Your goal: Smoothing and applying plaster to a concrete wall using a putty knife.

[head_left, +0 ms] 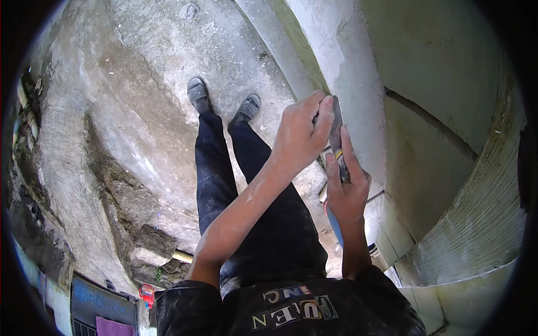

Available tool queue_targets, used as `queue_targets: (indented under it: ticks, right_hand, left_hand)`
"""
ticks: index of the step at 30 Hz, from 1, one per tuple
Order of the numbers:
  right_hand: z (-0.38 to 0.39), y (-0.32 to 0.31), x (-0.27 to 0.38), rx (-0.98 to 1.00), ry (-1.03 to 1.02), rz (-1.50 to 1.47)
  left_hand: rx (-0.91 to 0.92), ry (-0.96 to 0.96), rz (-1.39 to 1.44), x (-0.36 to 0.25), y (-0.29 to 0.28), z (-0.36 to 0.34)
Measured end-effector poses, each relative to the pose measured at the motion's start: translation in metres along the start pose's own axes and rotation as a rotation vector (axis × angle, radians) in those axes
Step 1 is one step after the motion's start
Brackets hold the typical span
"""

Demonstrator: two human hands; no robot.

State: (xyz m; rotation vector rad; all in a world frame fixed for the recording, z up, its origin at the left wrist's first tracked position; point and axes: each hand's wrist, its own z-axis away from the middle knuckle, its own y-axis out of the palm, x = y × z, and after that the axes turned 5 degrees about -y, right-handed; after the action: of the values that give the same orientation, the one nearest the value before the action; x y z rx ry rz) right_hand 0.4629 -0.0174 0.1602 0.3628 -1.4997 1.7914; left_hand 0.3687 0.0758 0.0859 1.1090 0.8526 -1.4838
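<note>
A scraper-like tool (pixel 336 124) with a narrow, flat grey blade and a yellow band near its dark handle is held between my two hands, beside a pale ledge. My left hand (pixel 300 131) is closed at the blade, its thumb lying along the metal and its other fingers curled, partly out of sight. Lower down, my right hand (pixel 350 193) grips the handle, with thumb and forefinger stretched along the tool. Pale dust coats both hands. Whether the blade touches the ledge I cannot tell.
The pale ledge (pixel 358 73) runs along a greenish wall (pixel 437 50) on the right. Below my right forearm, part of a blue, round-rimmed container (pixel 334 224) shows. Rough concrete floor (pixel 140 67) lies under my feet, with broken stones (pixel 151 246) at the lower left.
</note>
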Motion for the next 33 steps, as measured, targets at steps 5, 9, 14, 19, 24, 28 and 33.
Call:
queue_targets:
  ticks: [5,9,14,19,24,28,33]
  right_hand:
    - [-0.004,-0.004,0.006,0.002,0.045,-0.039]
    - [-0.007,-0.012,0.015,0.055,0.074,0.011]
    - [-0.008,-0.015,0.022,0.067,0.103,0.005]
    - [-0.011,-0.017,0.026,0.104,0.128,0.050]
    - [-0.008,-0.012,0.022,0.050,0.040,0.051]
    - [-0.018,-0.012,0.026,0.046,0.038,0.050]
    - [-0.012,-0.012,0.026,0.033,0.027,0.062]
  left_hand:
    - [0.025,-0.037,-0.040,-0.008,0.001,-0.004]
    - [0.026,-0.060,-0.052,-0.009,0.001,-0.003]
    - [-0.010,-0.092,0.008,-0.009,0.003,-0.001]
    - [-0.013,-0.105,-0.020,-0.008,0.004,-0.001]
    - [-0.040,-0.069,0.007,-0.007,0.004,-0.002]
    - [-0.040,-0.092,-0.008,-0.010,0.004,-0.009]
    - [-0.057,-0.104,0.027,-0.010,0.006,-0.002]
